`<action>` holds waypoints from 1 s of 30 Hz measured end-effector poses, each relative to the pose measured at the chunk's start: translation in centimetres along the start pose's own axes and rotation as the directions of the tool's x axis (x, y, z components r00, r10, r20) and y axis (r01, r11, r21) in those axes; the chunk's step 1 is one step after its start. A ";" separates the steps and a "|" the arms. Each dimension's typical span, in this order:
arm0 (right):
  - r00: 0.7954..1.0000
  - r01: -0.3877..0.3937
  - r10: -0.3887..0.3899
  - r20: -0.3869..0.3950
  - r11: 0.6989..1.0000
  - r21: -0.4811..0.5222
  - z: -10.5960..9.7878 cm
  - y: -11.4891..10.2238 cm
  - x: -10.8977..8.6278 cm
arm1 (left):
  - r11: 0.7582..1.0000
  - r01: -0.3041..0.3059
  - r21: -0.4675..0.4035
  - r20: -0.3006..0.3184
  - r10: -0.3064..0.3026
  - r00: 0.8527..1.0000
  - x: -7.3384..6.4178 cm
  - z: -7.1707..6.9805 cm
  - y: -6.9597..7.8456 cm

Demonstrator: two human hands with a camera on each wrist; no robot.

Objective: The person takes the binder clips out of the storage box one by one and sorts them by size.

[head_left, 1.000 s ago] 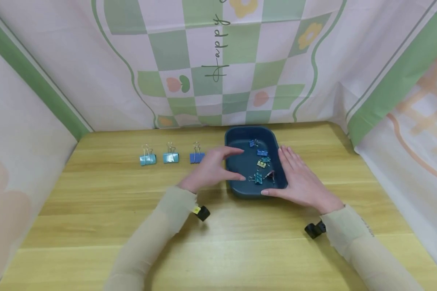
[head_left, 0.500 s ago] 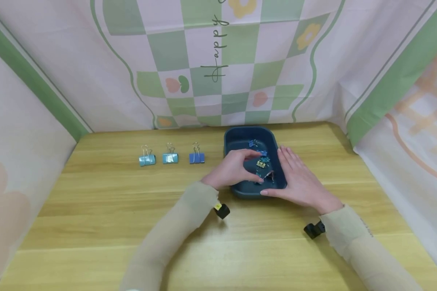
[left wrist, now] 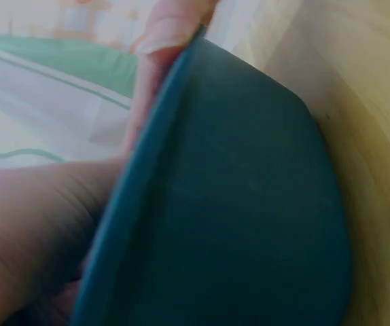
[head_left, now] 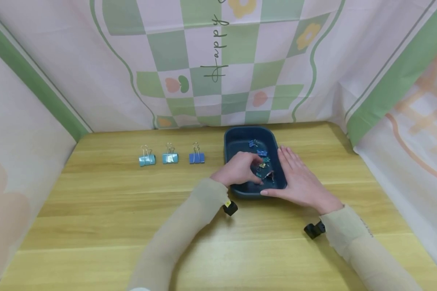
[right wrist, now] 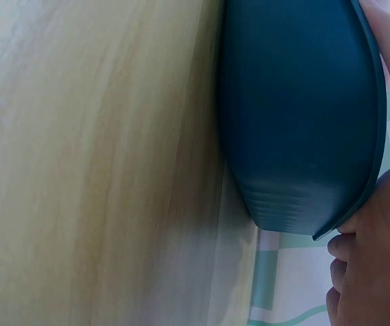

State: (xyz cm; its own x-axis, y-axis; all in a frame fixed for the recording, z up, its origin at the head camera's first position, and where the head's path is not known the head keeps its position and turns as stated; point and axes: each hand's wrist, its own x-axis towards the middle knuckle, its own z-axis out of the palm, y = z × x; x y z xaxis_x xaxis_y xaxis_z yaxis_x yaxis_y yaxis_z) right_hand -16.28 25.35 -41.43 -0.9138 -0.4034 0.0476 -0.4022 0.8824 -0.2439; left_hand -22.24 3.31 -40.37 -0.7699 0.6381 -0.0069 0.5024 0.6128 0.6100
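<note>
My left hand (head_left: 237, 169) reaches over the left rim of a dark blue tray (head_left: 236, 139), fingers bent and thumb apart from them. Between them lies a small teal binder clip (head_left: 258, 175), partly covered; no grip on it shows. Beside the fingertips are a yellow patterned binder clip (head_left: 262, 165) and a reddish, shiny binder clip (head_left: 270, 175). Farther back in the tray sit a small blue binder clip (head_left: 262, 153) and another blue binder clip (head_left: 253, 143). My right hand (head_left: 302, 182) rests along the tray's right wall with straight fingers, its thumb at the near rim.
Left of the tray, a row on the wooden table (head_left: 105, 194) holds a light blue binder clip (head_left: 147, 160), a second light blue binder clip (head_left: 170, 158) and a larger blue binder clip (head_left: 197, 158), handles up. A patterned curtain (head_left: 204, 89) hangs behind the table.
My left hand has moved right from the tray's left edge to the small clips inside, and its thumb and fingers have drawn closer together. My right hand stays at the tray.
</note>
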 end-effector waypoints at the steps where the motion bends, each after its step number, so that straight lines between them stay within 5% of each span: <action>1: 1.000 0.000 0.000 0.000 1.000 0.000 0.0 0.0 0.0 | 1.000 0.009 0.028 0.014 -0.010 1.000 0.1 0.1 0.1; 7: 1.000 -0.008 0.008 0.004 1.000 0.007 -0.1 -0.1 0.0 | 0.988 0.045 0.145 0.050 -0.053 0.997 0.5 0.8 0.2; 15: 1.000 -0.001 0.001 -0.001 1.000 0.010 -0.1 -0.1 0.1 | 0.980 0.061 0.191 0.052 -0.072 0.996 0.6 1.3 0.4; 20: 1.000 -0.007 0.007 0.006 1.000 0.007 0.0 0.0 0.1 | 0.987 0.058 0.147 0.036 -0.064 0.997 0.5 1.3 0.3; 30: 1.000 -0.019 0.019 0.025 1.000 0.002 -0.1 -0.1 0.0 | 0.999 -0.041 0.000 -0.053 0.041 0.998 0.2 0.4 0.2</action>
State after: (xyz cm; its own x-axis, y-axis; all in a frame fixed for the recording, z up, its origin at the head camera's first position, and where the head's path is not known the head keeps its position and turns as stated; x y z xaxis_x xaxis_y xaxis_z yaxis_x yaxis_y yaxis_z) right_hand -16.28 25.29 -41.28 -0.9197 -0.3921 0.0190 -0.3844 0.8896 -0.2466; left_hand -22.06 3.75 -40.59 -0.7686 0.6369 0.0605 0.5335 0.5859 0.6100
